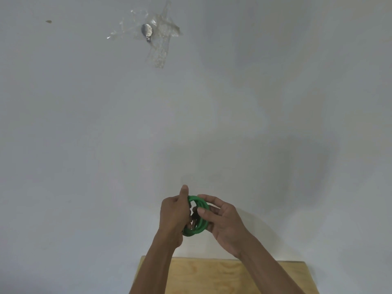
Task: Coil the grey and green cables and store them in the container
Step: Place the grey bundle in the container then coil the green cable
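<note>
The green cable (198,229) is wound into a small round coil and held in the air between both hands, in front of a pale wall. My left hand (174,217) grips the coil's left side, thumb pointing up. My right hand (224,223) holds the right side, with its thumb across the front of the loops and its fingers behind them. No grey cable and no container are in view.
A light wooden tabletop (212,276) shows at the bottom edge, below the forearms. On the wall at upper left, a small metal piece (146,30) is stuck under strips of clear tape.
</note>
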### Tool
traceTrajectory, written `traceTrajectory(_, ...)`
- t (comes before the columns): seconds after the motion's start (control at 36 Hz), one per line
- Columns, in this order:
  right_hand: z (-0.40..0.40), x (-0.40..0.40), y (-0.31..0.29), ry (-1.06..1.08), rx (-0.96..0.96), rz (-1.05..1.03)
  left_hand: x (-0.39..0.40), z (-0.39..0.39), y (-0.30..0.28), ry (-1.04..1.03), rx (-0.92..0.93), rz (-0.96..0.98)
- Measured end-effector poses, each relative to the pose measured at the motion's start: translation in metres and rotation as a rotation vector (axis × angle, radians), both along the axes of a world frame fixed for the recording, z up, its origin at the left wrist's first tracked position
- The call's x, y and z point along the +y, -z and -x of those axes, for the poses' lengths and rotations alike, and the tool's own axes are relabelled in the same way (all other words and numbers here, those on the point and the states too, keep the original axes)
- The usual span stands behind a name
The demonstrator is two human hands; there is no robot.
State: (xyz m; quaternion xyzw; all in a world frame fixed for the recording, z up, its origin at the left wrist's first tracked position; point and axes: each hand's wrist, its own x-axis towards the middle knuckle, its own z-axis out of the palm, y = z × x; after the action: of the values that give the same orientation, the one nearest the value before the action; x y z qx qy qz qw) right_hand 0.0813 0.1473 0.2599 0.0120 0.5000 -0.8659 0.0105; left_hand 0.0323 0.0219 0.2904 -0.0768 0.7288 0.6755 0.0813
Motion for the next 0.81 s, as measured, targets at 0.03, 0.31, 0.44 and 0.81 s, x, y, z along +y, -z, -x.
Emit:
traceTrajectory(0.03, 0.001, -0.002, 0.0, 0.02, -0.003, -0.009, -0.001, 0.0, 0.001, -0.009, 0.017, 0.019)
traceTrajectory(0.31, -0.002, -0.011, 0.0, -0.009, -0.015, 0.081, -0.008, 0.0, -0.003, 0.054, -0.192, -0.125)
traceTrajectory(0.44, -0.002, -0.012, 0.004, 0.015, -0.014, 0.094, -0.009, 0.001, 0.0, 0.032, -0.127, -0.087)
traceTrajectory(0.81, -0.001, -0.024, 0.005, 0.221, -0.097, -0.14, -0.006, -0.006, 0.013, -0.077, -0.058, -0.06)
